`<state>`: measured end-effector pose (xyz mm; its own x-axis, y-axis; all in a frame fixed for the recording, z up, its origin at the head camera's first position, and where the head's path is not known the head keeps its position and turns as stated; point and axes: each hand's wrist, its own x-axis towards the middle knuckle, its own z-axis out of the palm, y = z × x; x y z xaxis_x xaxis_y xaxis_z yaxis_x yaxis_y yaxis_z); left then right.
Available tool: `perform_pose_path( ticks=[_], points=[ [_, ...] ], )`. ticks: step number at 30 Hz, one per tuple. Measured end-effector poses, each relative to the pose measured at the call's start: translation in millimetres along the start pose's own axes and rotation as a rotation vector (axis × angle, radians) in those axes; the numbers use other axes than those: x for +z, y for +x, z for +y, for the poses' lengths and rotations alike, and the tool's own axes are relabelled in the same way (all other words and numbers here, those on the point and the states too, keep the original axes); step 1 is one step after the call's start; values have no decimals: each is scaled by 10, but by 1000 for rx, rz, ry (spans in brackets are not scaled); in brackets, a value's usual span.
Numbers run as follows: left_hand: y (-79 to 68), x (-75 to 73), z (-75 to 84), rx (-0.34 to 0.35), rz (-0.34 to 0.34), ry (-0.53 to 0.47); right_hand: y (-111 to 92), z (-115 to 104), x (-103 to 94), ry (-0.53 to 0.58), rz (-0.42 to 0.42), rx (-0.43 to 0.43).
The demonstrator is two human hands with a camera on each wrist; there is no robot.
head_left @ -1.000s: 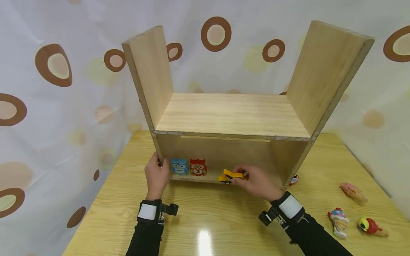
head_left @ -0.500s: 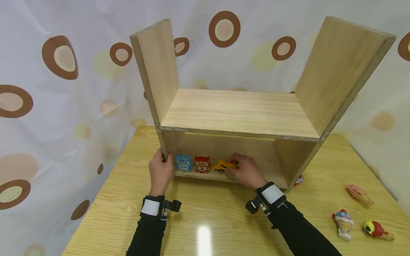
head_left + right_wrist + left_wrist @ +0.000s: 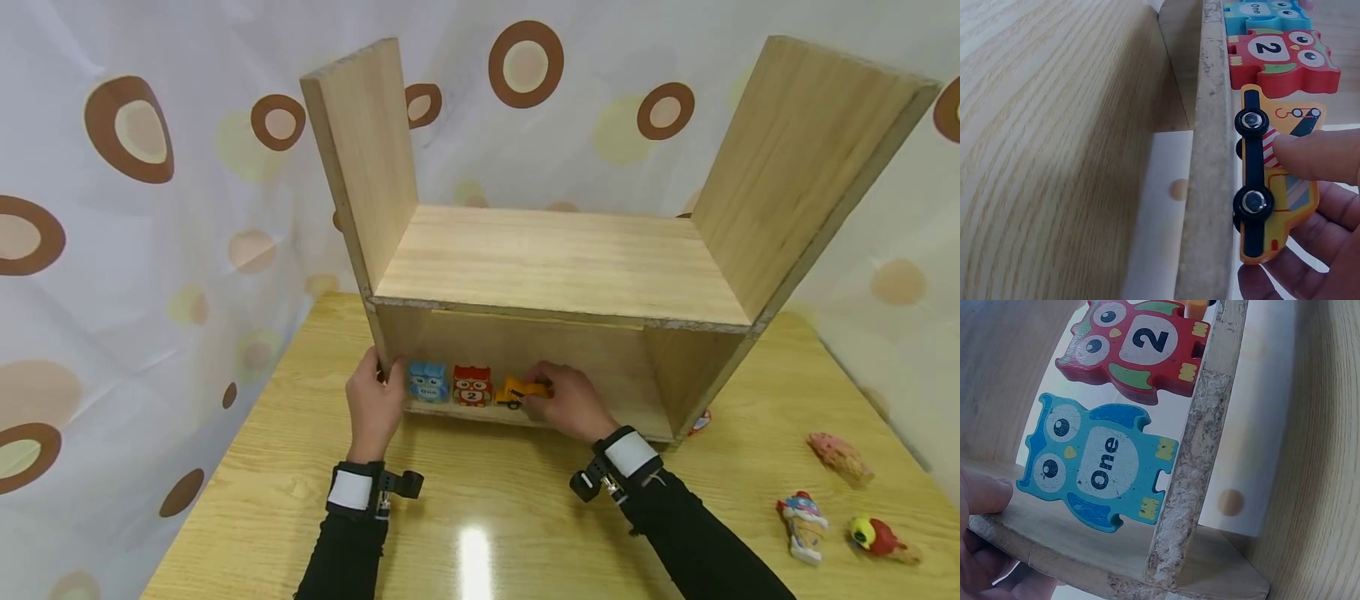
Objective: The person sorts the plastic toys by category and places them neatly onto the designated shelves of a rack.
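Observation:
My right hand (image 3: 570, 402) pinches a yellow toy crane truck (image 3: 1285, 187) with thumb and fingers, its black wheels right at the front edge of the lower shelf. To its left stand a red owl block (image 3: 472, 386) marked 2 and a blue owl block (image 3: 1097, 462) marked One, both upright on that shelf. My left hand (image 3: 375, 408) grips the left side panel of the wooden shelf unit (image 3: 562, 258), thumb on the inner face and fingers outside, as the left wrist view shows.
On the table (image 3: 435, 517) to the right lie a pink-topped ice cream cone figure (image 3: 840, 458), a cone figure with a blue and red top (image 3: 804, 527) and a red and yellow bird-like figure (image 3: 883, 539). A small red and white thing (image 3: 701, 422) shows beside the unit's right panel.
My right hand has moved the toy truck left and into the lower shelf, close to the red owl block. The left hand keeps its grip on the panel; the head view has shifted slightly.

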<state>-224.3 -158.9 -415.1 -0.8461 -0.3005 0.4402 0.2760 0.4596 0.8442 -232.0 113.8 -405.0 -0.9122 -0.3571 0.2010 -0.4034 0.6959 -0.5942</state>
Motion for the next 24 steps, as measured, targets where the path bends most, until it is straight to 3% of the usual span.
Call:
perform_pose_path(
  ticks=[8,13,19,24],
  points=[
    [-12,4,-1,2,-1,0,-11,22,5,16,-13,5],
    [-34,23,-5,12,9,-11,-96,46,-52,-32,50,-44],
    [-52,43,-12,17,9,2,-363,108,-240,-95,186,-183],
    [-35,16,-6,17,25,20,-682,155,-460,-95,234,-216]
  ],
)
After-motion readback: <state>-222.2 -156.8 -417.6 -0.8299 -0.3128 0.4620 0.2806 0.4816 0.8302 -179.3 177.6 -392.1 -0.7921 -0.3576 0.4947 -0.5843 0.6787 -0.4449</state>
